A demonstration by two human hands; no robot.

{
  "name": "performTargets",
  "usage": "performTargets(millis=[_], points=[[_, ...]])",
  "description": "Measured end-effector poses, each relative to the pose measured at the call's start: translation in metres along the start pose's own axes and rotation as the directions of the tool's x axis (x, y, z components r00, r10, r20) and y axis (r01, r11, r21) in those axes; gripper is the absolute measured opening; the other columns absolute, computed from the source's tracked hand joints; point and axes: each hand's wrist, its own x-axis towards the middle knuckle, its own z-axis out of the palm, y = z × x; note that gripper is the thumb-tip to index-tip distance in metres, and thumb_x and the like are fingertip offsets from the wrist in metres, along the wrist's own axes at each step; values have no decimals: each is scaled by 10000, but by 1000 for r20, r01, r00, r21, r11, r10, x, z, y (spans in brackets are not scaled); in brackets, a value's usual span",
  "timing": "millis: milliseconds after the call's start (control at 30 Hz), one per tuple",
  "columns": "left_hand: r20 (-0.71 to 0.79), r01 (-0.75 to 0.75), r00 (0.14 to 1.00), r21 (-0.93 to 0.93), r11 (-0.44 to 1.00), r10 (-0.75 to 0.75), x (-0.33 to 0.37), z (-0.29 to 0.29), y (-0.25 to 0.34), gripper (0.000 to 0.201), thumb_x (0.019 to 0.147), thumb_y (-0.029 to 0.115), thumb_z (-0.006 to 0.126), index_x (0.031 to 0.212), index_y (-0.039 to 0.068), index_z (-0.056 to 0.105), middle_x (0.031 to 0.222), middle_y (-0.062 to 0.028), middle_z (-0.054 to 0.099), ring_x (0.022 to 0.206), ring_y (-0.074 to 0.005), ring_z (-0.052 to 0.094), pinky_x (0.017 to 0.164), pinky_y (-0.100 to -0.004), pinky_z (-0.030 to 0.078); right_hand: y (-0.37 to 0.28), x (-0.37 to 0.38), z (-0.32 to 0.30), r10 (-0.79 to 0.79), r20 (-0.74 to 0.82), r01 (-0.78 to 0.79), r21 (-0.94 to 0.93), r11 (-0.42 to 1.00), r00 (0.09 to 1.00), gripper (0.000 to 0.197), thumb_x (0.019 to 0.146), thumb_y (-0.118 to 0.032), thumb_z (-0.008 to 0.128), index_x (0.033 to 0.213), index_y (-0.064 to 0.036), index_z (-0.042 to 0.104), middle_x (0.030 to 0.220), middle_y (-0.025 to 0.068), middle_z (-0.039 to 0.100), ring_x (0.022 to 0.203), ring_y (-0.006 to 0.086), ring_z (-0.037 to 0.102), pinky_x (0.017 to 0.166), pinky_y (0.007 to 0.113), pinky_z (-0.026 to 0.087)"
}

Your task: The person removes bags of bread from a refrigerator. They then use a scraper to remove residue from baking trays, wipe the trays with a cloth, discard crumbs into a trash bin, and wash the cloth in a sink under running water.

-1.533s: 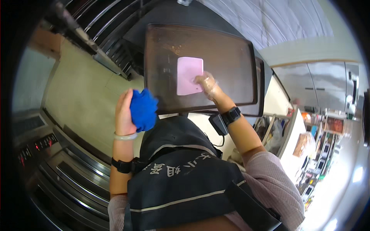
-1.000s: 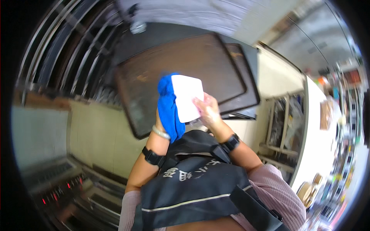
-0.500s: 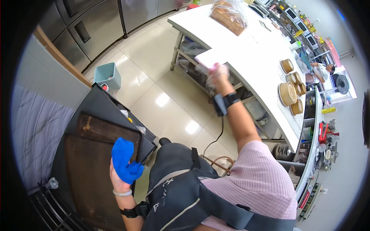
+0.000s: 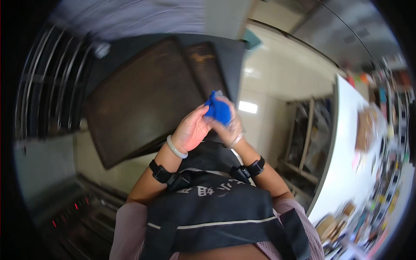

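Note:
A blue cloth (image 4: 220, 113) is bunched between my two hands, above the near right edge of a large dark baking tray (image 4: 143, 99). My right hand (image 4: 232, 127), in a clear plastic glove, is wrapped round the cloth. From the other side my bare left hand (image 4: 190, 131) grips its edge near the thumb; some of its fingers are hidden behind the right hand. Beside the large tray, and partly covered by it, lies a second dark tray (image 4: 206, 65). Both rest on a dark worktop (image 4: 234, 56).
To the right stands a white table (image 4: 336, 173) with a bagged loaf (image 4: 367, 130) and several round golden-brown things (image 4: 329, 225). Shelves (image 4: 307, 134) sit beneath it. A black wire rack (image 4: 52, 82) is at the far left, and dark equipment with red lights (image 4: 76, 206) at lower left.
My view has turned left toward the trays. The right hand has come from the white table to the cloth, which the left hand held alone before.

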Motion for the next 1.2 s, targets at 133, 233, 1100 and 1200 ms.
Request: performTargets(millis=[133,233,1100,1200], points=[[-268,-163,940,189,968,210,-107,-71,44,292,886,177,462,1105,-13,490,1107,-121,537,1069,-252,496,886,-368,420,-14,23,56,340,40,-337,281,898,940,505,753,-213,661,1170,-15,456,975,80,573,845,132,538,754,271,449],[-812,-321,548,18,947,202,-205,-214,20,267,797,220,596,974,24,552,938,-87,590,928,-234,564,790,-320,453,-5,33,94,333,272,-421,408,810,903,565,772,-267,586,1233,-23,370,989,100,540,809,163,537,742,269,446],[-792,-486,588,-185,854,164,-321,-337,93,177,791,24,517,961,-2,561,913,-90,602,810,-207,592,654,-317,522,87,43,465,33,618,595,-769,233,785,753,780,-394,578,1357,-80,209,1037,183,532,1032,307,506,1005,505,224],[-794,-462,593,-199,864,134,-322,-348,84,180,793,29,520,967,-2,553,917,-87,593,788,-203,590,643,-315,530,56,17,521,32,863,746,-453,488,503,733,718,-192,607,1352,-147,242,1098,150,480,1051,291,459,1029,481,222]])
